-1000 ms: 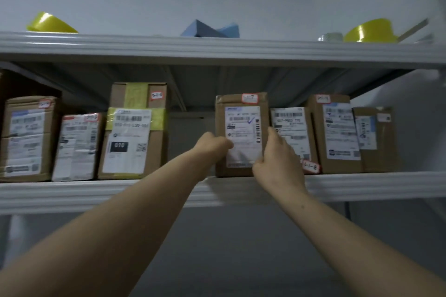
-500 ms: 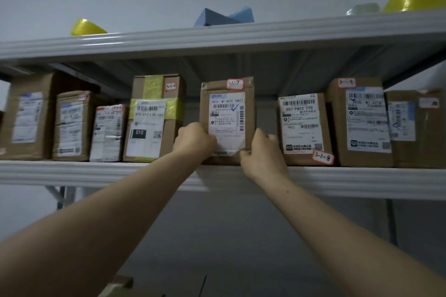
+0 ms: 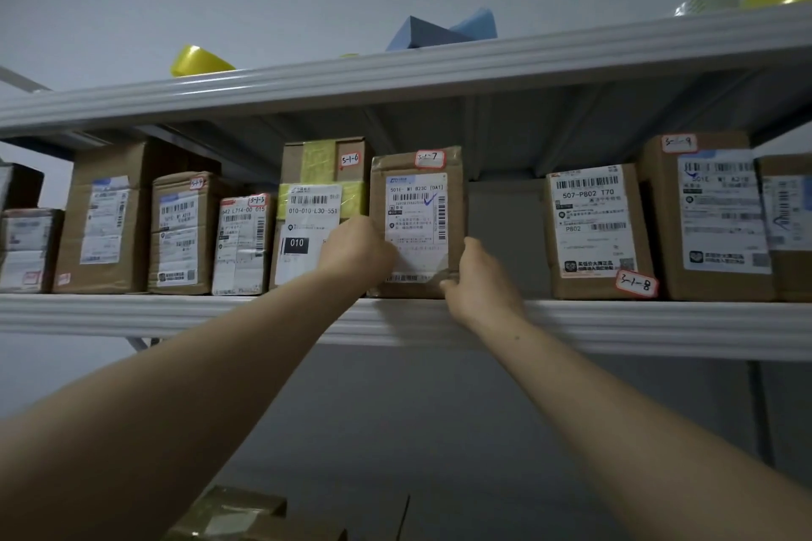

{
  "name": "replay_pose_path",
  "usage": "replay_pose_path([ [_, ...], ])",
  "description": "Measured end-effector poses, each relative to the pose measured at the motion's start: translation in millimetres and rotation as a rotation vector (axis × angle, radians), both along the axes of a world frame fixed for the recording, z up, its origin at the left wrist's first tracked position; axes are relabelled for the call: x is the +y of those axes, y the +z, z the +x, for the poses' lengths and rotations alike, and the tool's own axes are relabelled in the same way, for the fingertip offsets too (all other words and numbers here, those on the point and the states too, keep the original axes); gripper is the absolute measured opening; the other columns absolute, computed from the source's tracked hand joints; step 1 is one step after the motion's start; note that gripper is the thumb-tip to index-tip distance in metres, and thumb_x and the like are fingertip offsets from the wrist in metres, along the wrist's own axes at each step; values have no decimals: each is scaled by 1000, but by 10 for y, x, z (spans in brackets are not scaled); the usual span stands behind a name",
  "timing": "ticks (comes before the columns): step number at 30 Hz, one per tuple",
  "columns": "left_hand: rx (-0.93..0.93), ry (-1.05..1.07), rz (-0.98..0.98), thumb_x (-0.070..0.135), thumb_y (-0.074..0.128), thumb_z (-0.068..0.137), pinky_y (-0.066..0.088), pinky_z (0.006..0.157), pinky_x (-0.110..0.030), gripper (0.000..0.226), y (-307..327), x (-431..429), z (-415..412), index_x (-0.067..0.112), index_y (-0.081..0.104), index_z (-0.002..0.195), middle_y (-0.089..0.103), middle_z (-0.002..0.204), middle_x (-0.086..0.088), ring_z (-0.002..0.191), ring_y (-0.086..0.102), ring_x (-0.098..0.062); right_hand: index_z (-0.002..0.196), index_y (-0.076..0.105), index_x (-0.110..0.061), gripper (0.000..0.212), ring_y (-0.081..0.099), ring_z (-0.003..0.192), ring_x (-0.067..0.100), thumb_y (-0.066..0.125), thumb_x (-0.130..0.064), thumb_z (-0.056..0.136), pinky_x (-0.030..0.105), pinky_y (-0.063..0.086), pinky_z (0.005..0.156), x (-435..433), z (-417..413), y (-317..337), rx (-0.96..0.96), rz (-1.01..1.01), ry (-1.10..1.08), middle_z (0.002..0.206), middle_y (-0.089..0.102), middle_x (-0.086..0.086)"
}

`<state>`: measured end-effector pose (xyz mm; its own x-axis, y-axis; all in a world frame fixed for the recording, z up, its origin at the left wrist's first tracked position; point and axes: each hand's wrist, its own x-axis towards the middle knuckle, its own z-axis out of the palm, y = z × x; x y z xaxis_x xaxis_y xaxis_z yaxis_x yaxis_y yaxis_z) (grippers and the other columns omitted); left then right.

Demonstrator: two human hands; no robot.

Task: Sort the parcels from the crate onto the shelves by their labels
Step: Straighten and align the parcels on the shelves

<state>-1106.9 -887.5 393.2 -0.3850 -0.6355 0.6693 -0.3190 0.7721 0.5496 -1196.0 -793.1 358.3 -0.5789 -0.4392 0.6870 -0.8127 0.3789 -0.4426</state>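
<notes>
The parcel tagged 3-1-7 (image 3: 417, 224) stands upright on the middle shelf (image 3: 175, 314), just beside the taped box (image 3: 316, 198) on its left, with an open gap before the parcel tagged 3-1-8 (image 3: 593, 228). The left hand (image 3: 356, 250) grips its left edge and the right hand (image 3: 479, 277) grips its lower right corner, most fingers hidden. Three parcels stand to its right and at least five to its left, the outermost ones cut off or blurred. Two yellow tape rolls (image 3: 197, 61) and a blue thing (image 3: 439, 33) sit on the top shelf (image 3: 395, 75).
</notes>
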Motion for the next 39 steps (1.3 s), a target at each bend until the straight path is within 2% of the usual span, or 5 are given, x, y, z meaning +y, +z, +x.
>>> replay_pose_path([
  [11,-61,0,-99,3,46,87,53,87,-39,32,-52,-31,-48,5,67,112,59,118,-13,102,57,-31,126,39,-3,34,53,114,31,50,-10,95,31,37,75,-95,61,-2,18,78,-61,126,53,16],
  [19,73,-203,-238,7,47,93,45,95,-33,29,-8,304,-298,6,63,117,59,122,-9,115,54,-26,148,20,-13,63,40,130,28,47,-2,92,37,38,99,281,21,-64,44,-30,-25,145,33,11],
  [25,117,-484,112,6,56,89,47,97,-42,10,64,810,-940,11,60,96,54,110,-15,114,55,-34,140,39,-18,58,42,127,20,49,0,86,32,38,103,912,-346,-93,135,-317,-39,142,37,2],
  [28,-15,-557,326,5,63,86,45,87,-36,44,48,1018,-1221,2,44,126,55,117,-15,110,54,-29,140,39,-21,57,44,124,17,51,-1,88,22,39,93,1254,-578,-136,162,-318,-37,142,34,-1],
  [39,-19,-689,702,-5,83,56,48,97,-46,74,80,1143,-1353,1,49,121,68,111,-14,105,64,-30,139,35,-17,56,44,120,19,53,-4,87,25,38,92,1648,-1019,-110,68,-136,86,134,42,5],
])
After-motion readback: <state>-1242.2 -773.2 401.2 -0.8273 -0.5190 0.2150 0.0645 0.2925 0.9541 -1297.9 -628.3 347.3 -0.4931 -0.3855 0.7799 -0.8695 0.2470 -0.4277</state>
